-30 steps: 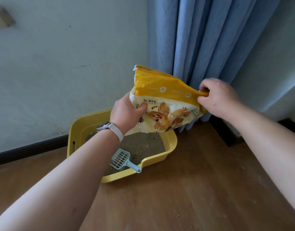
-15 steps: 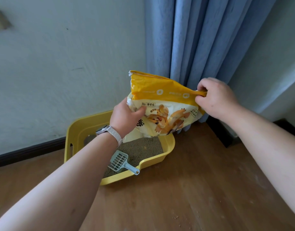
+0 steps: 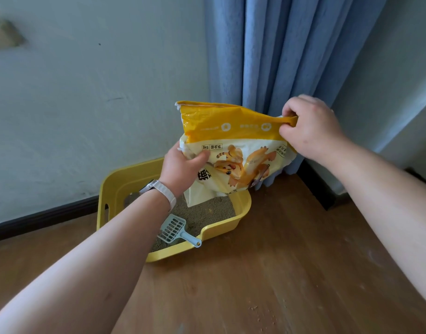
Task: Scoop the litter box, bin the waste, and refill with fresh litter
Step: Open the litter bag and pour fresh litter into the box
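The bag hangs upended over the box, its mouth seemingly at the litter. The left grip clutches its soft side, and the right grip pinches the yellow end seam. I judge it slack, slick and weighty, best held by seam and side.

Soft, even daylight throughout, its source not shown. The wall is rendered cool grey-blue. Only a faint soft shadow is cast by the litter box on the wooden floor. Mild sheen is noted on the litter bag. The centre is kept sharp, while the wall object at upper left is blurred. The baseboard is bowed and the forearms are stretched by wide-angle distortion.
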`<state>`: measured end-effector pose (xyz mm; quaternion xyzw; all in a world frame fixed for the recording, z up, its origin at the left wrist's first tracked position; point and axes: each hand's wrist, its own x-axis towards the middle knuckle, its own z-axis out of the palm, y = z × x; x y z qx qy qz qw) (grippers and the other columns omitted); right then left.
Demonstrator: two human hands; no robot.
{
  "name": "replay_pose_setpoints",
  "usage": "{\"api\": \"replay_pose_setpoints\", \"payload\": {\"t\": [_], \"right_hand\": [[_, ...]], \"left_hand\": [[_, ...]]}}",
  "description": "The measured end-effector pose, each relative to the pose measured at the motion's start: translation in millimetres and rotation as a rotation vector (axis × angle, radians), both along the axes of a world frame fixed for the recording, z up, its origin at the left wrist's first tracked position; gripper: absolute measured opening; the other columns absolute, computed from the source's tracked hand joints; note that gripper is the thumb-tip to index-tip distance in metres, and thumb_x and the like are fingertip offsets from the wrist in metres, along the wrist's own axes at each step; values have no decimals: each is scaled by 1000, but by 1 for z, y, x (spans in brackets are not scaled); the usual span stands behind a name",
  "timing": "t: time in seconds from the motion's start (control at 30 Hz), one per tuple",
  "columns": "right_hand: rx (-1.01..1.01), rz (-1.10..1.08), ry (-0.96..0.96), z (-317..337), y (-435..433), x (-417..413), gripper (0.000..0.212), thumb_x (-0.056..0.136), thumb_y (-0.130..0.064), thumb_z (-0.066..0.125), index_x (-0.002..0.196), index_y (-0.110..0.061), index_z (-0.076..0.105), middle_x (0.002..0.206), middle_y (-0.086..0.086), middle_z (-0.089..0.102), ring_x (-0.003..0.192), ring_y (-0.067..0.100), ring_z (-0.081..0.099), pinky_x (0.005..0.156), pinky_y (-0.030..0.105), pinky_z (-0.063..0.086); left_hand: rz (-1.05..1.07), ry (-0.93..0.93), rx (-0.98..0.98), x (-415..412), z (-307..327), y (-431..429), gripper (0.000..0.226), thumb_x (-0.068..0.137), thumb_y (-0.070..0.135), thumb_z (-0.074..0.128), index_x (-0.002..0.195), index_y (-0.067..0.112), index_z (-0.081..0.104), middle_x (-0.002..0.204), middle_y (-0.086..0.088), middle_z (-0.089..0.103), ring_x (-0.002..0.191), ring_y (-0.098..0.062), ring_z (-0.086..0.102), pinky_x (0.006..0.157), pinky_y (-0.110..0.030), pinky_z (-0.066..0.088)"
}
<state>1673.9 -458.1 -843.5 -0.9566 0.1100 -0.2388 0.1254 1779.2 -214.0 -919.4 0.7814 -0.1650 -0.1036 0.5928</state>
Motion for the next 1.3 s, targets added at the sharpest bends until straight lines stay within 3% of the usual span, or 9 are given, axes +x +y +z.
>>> {"api": "replay_pose_setpoints", "payload": {"t": [0.23, 0.53, 0.87, 1.07, 1.3], "right_hand": [[-21, 18, -33, 9, 2, 1, 7, 80, -13, 59, 79, -14, 52, 84, 1, 52, 83, 19, 44, 66, 28, 32], [-38, 21, -50, 15, 3, -1, 10, 81, -13, 60, 78, -16, 50, 84, 0, 51, 83, 20, 44, 66, 29, 32], [-45, 21, -60, 16, 4, 3, 11, 81, -12, 59, 78, -16, 50, 85, -1, 50, 83, 18, 41, 68, 28, 31], [-51, 25, -74, 18, 8, 9, 12, 79, -11, 58, 77, -17, 48, 84, -2, 48, 83, 18, 40, 68, 30, 31], [-48, 23, -73, 20, 14, 15, 13, 76, -7, 57, 76, -16, 48, 83, -1, 49, 82, 19, 38, 69, 29, 29]], "left_hand": [[32, -11, -25, -6, 1, -4, 15, 88, 28, 70, 96, 35, 60, 95, 12, 72, 87, -7, 70, 75, -30, 58], [25, 13, -50, -4, -5, -9, 15, 88, 29, 70, 99, 33, 62, 98, 8, 73, 90, -11, 71, 80, -36, 59], [27, 55, -114, -3, -16, -15, 17, 88, 27, 70, 104, 28, 64, 99, 11, 73, 87, -3, 70, 71, -20, 56], [43, 94, -130, 1, -29, -16, 18, 88, 29, 70, 105, 22, 68, 99, 5, 75, 89, -10, 72, 77, -31, 58], [42, 120, -166, 1, -29, -15, 9, 89, 26, 69, 98, 28, 65, 96, 7, 74, 87, -8, 71, 70, -21, 56]]}}
